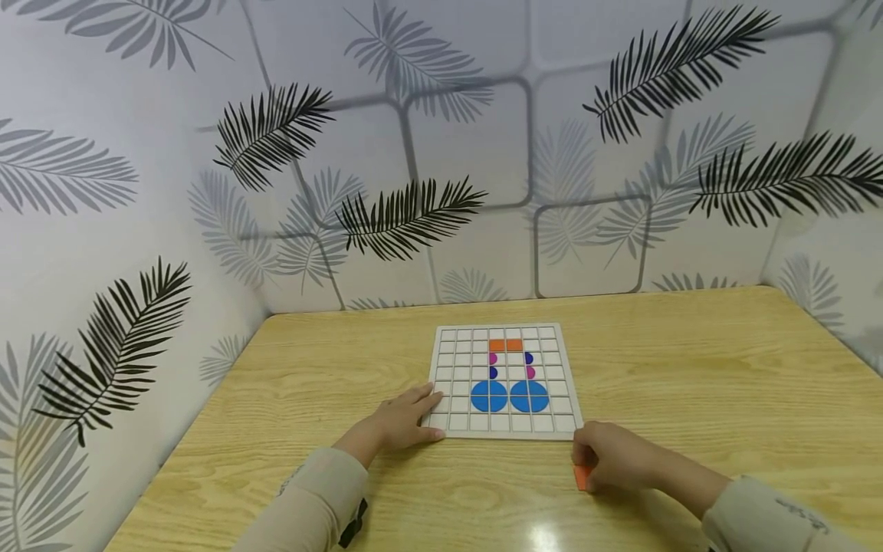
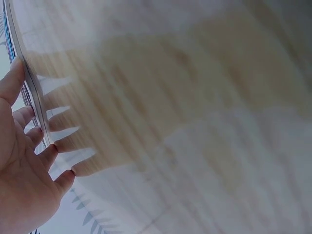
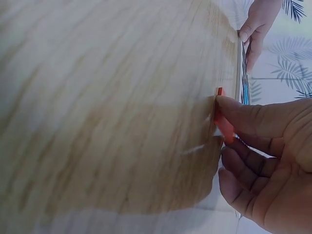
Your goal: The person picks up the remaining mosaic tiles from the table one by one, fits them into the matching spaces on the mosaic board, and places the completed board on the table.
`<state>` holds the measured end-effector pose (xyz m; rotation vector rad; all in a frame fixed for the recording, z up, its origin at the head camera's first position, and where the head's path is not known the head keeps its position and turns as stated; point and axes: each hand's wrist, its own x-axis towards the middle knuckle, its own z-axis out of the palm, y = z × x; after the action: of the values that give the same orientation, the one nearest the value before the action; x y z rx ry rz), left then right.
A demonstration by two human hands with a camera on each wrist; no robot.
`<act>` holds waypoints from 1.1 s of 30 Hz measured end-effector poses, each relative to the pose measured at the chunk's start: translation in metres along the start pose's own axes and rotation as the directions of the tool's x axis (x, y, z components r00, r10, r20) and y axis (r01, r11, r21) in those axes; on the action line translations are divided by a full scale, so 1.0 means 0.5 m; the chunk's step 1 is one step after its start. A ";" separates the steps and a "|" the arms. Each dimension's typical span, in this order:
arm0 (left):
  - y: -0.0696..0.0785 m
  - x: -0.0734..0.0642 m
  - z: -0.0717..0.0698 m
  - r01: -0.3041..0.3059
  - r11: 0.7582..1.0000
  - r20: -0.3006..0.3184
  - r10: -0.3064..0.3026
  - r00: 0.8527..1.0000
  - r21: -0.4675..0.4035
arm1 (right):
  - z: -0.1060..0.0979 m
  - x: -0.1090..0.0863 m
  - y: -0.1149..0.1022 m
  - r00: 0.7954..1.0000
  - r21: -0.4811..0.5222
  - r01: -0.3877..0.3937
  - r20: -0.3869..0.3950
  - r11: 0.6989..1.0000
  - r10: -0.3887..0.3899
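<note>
A white grid board [image 1: 459, 422] lies on the table, with flat coloured pieces set in its cells. Two orange squares [image 1: 497, 346] sit near the top, small pink and dark blue half circles [image 1: 530, 372] run below them, and two large blue discs [image 1: 489, 396] are at the bottom. My left hand [image 1: 407, 418] rests at the board's left edge, fingers spread and touching it. Beside the board's lower right corner, my right hand [image 1: 617, 456] pinches an orange-red flat piece [image 3: 225, 124] between thumb and fingers, low over the table.
The wooden table [image 1: 331, 368] runs back to a wall [image 1: 476, 261] patterned with leaves. Another wall stands along the left side. Light glares off the tabletop near its front.
</note>
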<state>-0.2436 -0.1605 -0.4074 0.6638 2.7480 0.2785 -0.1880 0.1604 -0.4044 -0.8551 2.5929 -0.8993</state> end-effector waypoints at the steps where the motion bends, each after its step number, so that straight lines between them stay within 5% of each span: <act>1: -0.001 0.000 0.000 -0.001 1.000 -0.002 0.001 1.000 0.001 | 0.000 0.000 0.000 1.000 0.008 -0.002 0.002 1.000 0.002; 15: -0.007 0.005 0.005 -0.003 1.000 -0.008 0.003 1.000 0.001 | -0.003 -0.005 0.007 0.997 0.099 0.059 -0.053 0.993 -0.054; 33: -0.004 0.004 0.004 0.001 1.000 -0.008 -0.001 1.000 0.002 | -0.025 0.017 0.019 0.994 0.246 0.001 -0.102 0.969 0.025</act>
<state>-0.2455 -0.1612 -0.4105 0.6638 2.7565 0.2784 -0.2042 0.1675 -0.4012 -0.7406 2.4965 -1.2614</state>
